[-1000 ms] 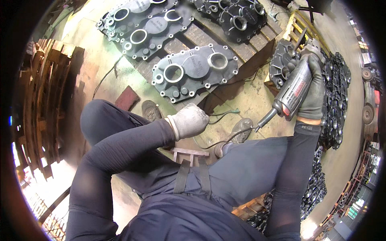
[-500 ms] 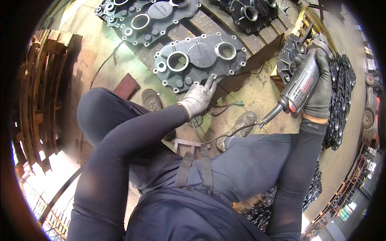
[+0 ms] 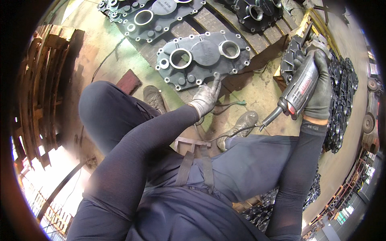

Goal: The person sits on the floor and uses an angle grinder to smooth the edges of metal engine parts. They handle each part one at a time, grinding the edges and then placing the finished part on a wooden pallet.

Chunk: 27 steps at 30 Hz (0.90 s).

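Observation:
A dark grey cast metal cover [image 3: 207, 60] with two large bored rings and small bolt holes along its rim lies on the wooden pallet's edge in front of me. My left hand [image 3: 205, 98], in a light glove, is at its near edge. Its stretched fingers reach a bolt hole on the rim, and it holds nothing. Off to the right, my right hand [image 3: 320, 90] in a dark glove is wrapped round the body of an angle grinder [image 3: 299, 86]. The tool's head points away from me, its cord end toward me; its disc is hard to make out.
More cast covers [image 3: 161, 16] lie on the pallet [image 3: 213, 22]. Stacked dark castings [image 3: 341, 100] stand at the right, beside a yellow-edged crate [image 3: 305, 24]. Wooden pallets [image 3: 44, 88] are piled at the left. A power cord [image 3: 237, 132] runs past my shoes; a reddish block [image 3: 129, 83] lies on the floor.
My left hand has slid slightly right along the cover's near edge, its fingers more extended. The grinder stays in my right hand, nearly still. The whole view has shifted a little.

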Available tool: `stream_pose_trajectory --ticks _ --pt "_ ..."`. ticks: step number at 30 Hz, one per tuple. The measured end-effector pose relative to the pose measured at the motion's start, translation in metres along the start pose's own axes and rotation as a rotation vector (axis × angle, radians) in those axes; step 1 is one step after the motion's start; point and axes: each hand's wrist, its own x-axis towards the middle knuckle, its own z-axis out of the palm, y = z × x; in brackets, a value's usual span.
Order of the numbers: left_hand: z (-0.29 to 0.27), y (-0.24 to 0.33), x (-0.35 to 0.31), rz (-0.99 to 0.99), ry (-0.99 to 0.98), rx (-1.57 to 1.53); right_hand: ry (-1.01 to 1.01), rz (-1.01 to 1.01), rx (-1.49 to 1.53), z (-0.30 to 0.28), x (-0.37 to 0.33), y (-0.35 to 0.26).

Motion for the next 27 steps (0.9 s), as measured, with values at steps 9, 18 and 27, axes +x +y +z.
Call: stream_pose_trajectory --ticks 9,18,27 --pt "-0.012 -0.001 -0.045 0.031 0.022 0.047 0.083 -0.104 -0.094 0.000 -0.008 -0.002" --pt "0.009 -0.025 -0.060 -0.126 -0.015 -0.054 0.005 -0.058 -0.035 -0.009 -0.007 -0.003" --pt "0.021 -0.030 -0.057 -0.082 0.078 -0.090 0.019 -0.058 -0.103 -0.005 -0.013 0.000"
